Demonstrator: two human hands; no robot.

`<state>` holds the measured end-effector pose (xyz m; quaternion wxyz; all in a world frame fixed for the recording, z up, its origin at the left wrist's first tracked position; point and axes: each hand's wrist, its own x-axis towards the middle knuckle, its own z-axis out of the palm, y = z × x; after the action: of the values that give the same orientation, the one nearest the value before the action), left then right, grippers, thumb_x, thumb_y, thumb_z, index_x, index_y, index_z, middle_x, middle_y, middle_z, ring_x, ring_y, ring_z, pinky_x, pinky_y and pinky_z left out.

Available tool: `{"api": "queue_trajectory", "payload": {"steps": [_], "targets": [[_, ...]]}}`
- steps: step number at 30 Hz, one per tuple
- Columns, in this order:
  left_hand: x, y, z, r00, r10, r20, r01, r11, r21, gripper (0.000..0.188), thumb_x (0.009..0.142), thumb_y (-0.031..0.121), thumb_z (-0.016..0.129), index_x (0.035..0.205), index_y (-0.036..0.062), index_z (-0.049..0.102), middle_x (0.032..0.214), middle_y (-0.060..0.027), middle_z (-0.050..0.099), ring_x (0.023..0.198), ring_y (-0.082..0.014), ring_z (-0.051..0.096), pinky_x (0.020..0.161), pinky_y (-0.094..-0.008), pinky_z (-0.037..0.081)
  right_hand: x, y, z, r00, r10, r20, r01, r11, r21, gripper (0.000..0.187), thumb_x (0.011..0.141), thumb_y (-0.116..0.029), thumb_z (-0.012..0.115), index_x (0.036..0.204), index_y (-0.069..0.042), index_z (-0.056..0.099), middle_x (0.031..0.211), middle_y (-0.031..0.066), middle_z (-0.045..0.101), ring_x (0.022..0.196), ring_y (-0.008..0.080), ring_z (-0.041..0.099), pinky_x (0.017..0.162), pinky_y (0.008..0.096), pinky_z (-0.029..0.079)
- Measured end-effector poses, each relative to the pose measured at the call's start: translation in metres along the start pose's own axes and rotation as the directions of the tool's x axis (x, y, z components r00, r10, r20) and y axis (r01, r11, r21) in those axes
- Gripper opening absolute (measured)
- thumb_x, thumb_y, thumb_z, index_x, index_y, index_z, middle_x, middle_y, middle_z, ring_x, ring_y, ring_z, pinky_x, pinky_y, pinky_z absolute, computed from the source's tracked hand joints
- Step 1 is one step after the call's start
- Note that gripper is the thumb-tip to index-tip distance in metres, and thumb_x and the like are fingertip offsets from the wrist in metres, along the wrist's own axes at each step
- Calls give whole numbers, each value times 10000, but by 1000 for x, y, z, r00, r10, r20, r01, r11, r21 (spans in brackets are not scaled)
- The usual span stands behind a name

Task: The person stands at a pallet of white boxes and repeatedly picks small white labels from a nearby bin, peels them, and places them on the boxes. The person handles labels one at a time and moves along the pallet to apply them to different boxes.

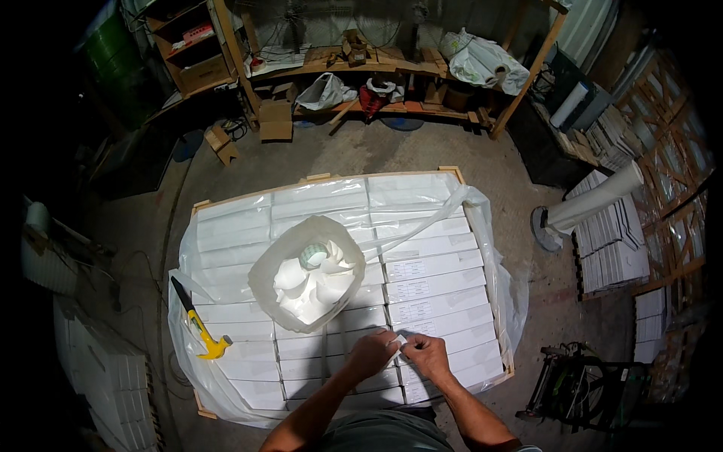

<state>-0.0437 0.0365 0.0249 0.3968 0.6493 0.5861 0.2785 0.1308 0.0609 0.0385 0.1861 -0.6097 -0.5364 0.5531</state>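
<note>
Close together over the near edge of a pallet load of white boxes (331, 346) are both of my hands. My left hand (369, 354) and my right hand (427, 356) are closed, pinching a small white piece of paper (399, 341) between them. Its exact kind is too small to make out. Printed labels (410, 290) run down one row of boxes beyond my right hand. A translucent plastic tub (269, 265) stands on the boxes, ahead and to the left of my hands. Inside it are curled white sheets (331, 285) and a pale green roll (313, 255).
A yellow-headed hammer (205, 331) lies on the left of the load. Loose clear plastic film (493, 248) drapes around the boxes. A wrapped roll (599, 197) stands at the right, beside stacked white boxes (617, 252). A cluttered wooden workbench (407, 66) spans the back.
</note>
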Motion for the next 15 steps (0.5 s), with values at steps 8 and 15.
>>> {"api": "queue_trajectory", "payload": {"steps": [8,15], "targets": [[3,-3,-20,916,-334,222,399,809,-431,275,904,282,625,978,19,652,785,-42,617,700,-139,549,675,-337,470,-8,-14,-8,994,42,96,-78,905,418,167,857,-79,625,958,38,689,749,49,669,658,96,583,660,246,478],[-3,-14,-11,886,-429,175,453,725,-519,319,896,313,641,1002,13,670,823,-46,649,717,-116,564,675,-300,471,-15,-20,0,960,-262,-102,267,963,43,215,849,-146,709,976,24,679,754,68,654,685,137,585,673,273,484]]}}
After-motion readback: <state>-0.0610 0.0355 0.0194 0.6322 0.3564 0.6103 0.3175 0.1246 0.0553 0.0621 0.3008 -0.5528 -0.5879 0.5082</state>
